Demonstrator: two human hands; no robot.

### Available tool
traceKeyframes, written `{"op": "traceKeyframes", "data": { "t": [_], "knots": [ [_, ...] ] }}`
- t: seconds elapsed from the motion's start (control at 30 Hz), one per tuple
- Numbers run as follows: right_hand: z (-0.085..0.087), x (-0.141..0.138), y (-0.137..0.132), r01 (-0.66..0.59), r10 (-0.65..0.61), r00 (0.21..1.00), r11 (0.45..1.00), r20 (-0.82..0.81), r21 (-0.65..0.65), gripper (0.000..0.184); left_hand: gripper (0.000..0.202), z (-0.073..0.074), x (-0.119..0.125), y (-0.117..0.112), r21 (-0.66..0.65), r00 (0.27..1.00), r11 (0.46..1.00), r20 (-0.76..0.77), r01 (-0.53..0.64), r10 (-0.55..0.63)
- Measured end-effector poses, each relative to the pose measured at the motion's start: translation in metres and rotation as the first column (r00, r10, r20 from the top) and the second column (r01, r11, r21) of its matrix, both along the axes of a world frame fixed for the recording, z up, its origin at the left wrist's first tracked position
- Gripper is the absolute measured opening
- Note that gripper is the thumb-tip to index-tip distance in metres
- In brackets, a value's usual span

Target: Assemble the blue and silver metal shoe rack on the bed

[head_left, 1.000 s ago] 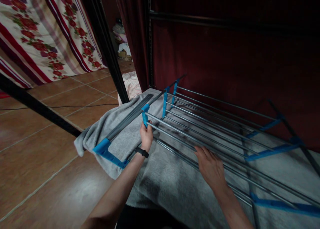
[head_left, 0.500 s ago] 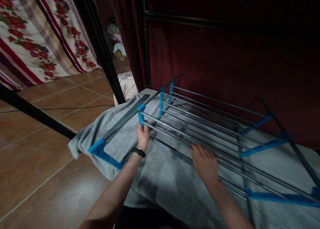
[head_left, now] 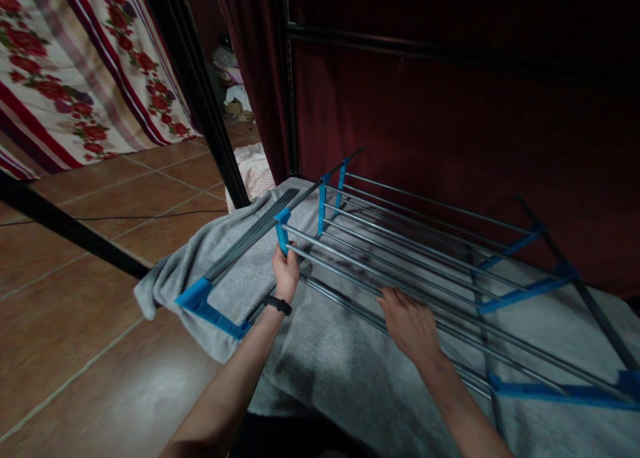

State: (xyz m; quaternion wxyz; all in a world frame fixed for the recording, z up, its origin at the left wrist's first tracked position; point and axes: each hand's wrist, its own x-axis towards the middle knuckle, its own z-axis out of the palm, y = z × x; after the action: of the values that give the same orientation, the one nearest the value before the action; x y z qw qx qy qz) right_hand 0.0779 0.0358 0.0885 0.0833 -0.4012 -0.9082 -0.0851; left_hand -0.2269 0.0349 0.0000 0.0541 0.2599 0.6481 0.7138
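Note:
A partly built rack of grey metal tubes [head_left: 400,261] with blue plastic brackets lies across a grey blanket. At its near left corner, my left hand [head_left: 286,271], with a dark band on the wrist, is closed around the lower end of a blue bracket [head_left: 281,226] where a tube meets it. My right hand [head_left: 407,318] has its fingers curled over the near tubes, around the middle of their length. Its fingertips are partly hidden behind the tubes. Left of the rack, a loose blue bracket [head_left: 213,315] lies beside a bundle of thin grey tubes [head_left: 255,231].
The grey blanket [head_left: 320,365] drapes over a raised surface. Black metal posts [head_left: 203,91] frame the left side, and a dark red curtain [head_left: 425,131] hangs behind. A cable [head_left: 125,217] crosses the tiled floor [head_left: 75,298]. A floral cloth [head_left: 100,65] hangs at far left.
My right hand has shifted very slightly to the left along the tubes, and the rack's right end has moved a little to the left. My left hand keeps its hold.

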Motion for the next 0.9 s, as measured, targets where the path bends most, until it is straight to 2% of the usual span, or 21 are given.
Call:
{"op": "traceKeyframes", "data": {
  "t": [0.3,0.4,0.47,0.53,0.6,0.67,0.8,0.9],
  "knots": [
    [0.002,-0.001,0.001,0.041,-0.042,0.999,0.998,-0.016,-0.054,0.026,0.017,0.001,-0.004,0.000,-0.021,1.000,1.000,-0.004,0.022,-0.022],
    [-0.001,-0.001,-0.005,0.036,-0.034,0.996,0.999,-0.079,0.015,0.025,0.016,0.001,-0.008,-0.002,-0.034,0.999,0.999,-0.023,0.036,-0.037],
    [-0.008,0.002,-0.016,-0.013,0.025,0.989,0.996,-0.143,0.087,0.028,0.022,0.001,-0.012,-0.006,-0.051,0.996,0.996,-0.044,0.075,-0.077],
    [-0.019,0.006,-0.030,-0.086,0.110,0.974,0.988,-0.197,0.128,0.034,0.040,-0.001,-0.015,-0.014,-0.056,0.990,0.990,-0.045,0.133,-0.135],
    [-0.037,0.012,-0.044,-0.147,0.168,0.959,0.983,-0.228,0.109,0.037,0.056,-0.008,-0.016,-0.025,-0.044,0.984,0.983,-0.026,0.177,-0.179],
    [-0.059,0.021,-0.053,-0.134,0.141,0.961,0.990,-0.238,0.044,0.037,0.062,-0.020,-0.013,-0.037,-0.046,0.984,0.983,-0.013,0.178,-0.179],
    [-0.099,0.043,-0.054,0.065,-0.066,0.972,0.998,-0.225,-0.012,0.038,0.045,-0.048,0.001,-0.063,-0.162,0.996,0.985,-0.048,0.064,-0.073],
    [-0.114,0.058,-0.044,0.139,-0.135,0.974,0.990,-0.183,0.012,0.037,0.030,-0.061,0.010,-0.075,-0.232,0.996,0.972,-0.086,0.017,-0.038]
  ]
}}
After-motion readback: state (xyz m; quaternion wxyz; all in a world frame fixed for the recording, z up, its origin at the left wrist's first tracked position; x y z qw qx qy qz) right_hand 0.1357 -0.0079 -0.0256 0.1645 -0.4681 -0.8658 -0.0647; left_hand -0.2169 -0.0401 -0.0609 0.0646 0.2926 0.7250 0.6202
